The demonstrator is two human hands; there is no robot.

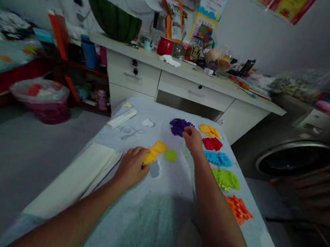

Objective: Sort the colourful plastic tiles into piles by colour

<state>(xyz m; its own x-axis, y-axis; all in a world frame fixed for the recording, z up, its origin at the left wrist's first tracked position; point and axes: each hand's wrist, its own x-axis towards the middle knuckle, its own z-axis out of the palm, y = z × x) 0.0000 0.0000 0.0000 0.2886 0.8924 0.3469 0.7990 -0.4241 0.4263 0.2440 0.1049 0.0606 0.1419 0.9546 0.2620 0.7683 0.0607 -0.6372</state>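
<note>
Tabletop (173,184): right hand (193,141) at purple pile (177,126), inside edges.

Matt cloth-covered surface (165,209), plastic-looking yellow pieces (152,153) at six o'clock, glossy red container (164,47) at twelve, metallic-looking washing machine (279,126) at three

The yellow strip (154,151) is flat, with bumpy edges. The left hand (134,164) holds its near end, and it slants away to the right. One green bit (171,155) lies flat just to its right. The purple pile (179,126) is a dark, loose heap farther off. The right hand (193,140) is at its right edge.
</note>
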